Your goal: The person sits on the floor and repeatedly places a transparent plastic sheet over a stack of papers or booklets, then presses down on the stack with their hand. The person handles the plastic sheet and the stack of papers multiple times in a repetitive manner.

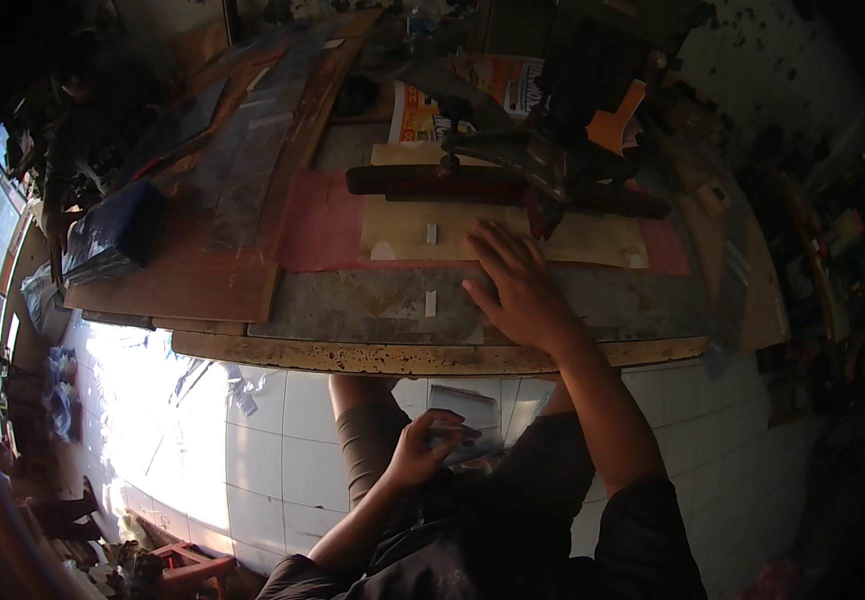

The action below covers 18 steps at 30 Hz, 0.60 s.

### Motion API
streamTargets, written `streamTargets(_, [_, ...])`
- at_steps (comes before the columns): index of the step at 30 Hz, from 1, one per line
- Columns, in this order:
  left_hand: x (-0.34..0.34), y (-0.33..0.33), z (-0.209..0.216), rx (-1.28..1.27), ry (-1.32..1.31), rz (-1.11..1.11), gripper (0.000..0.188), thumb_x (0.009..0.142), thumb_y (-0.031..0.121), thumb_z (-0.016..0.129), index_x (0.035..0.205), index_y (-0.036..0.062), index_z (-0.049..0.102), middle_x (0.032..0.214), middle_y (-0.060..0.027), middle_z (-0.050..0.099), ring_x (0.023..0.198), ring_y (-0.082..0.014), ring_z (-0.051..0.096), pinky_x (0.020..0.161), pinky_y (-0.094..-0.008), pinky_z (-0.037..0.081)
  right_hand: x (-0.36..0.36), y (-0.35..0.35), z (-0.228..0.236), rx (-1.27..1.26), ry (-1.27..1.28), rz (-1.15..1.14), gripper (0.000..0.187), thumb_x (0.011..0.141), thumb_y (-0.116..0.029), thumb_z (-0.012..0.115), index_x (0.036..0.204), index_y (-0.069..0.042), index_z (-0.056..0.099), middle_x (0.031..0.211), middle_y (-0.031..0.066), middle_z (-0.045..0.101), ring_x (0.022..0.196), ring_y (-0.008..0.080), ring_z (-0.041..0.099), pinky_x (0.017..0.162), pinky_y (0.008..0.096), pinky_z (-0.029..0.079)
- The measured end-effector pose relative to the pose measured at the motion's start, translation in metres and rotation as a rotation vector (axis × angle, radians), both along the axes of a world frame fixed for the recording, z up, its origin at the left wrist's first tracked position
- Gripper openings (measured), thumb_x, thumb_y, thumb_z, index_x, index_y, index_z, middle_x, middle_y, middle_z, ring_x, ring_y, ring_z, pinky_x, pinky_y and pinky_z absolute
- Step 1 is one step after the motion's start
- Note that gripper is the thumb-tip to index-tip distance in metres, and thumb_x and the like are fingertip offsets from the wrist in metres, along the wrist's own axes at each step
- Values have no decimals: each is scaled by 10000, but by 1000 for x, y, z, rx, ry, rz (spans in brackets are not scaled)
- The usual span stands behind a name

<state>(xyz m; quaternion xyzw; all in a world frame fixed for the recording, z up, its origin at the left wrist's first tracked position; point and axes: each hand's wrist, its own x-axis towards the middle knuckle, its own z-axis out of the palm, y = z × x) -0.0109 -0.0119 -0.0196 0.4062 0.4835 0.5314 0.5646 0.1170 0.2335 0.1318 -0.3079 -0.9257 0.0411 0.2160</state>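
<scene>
My right hand (pixel 517 282) lies palm down with its fingers spread. Its fingertips rest on a tan board (pixel 582 240) and its thumb is over the grey worktop (pixel 352 300). Just beyond the fingers, a dark long metal bar (pixel 402 181) with a jointed arm (pixel 512 152) crosses the board. Under the board, pink sheet (pixel 322 220) shows at both ends. Two small pale strips lie left of this hand, one on the board (pixel 431 234) and one on the worktop (pixel 430 303). Low over my lap, my left hand (pixel 426 447) has curled fingers beside clear plastic (pixel 467 408); what they hold is unclear.
A brown wooden board (pixel 182 280) carrying clear plastic sheets (pixel 252 150) occupies the left of the table. The table's worn front edge (pixel 432 356) runs above my knees. Behind the bar lies colourful printed paper (pixel 417 115). A red stool (pixel 192 568) stands at the lower left.
</scene>
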Motion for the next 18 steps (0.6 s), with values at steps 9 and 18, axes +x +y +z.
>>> streamTargets(9, [0,2,1,8,38,-7,231,940,75,719,1153,31,641,1039,-99,765,1013,-166,724,913,-316,546,2,0,2,-3,-6,-3,589,1021,-353,578,1488,-10,473,1579,213,415,1493,342,372,1235,520,276])
streamTargets(18, [3,0,-8,-3,-5,27,236,938,61,720,1161,37,647,1055,-95,755,1020,-159,714,912,-313,545,1,0,3,10,14,9,579,1030,-360,563,1475,2,484,1576,214,418,1493,344,370,1238,508,268])
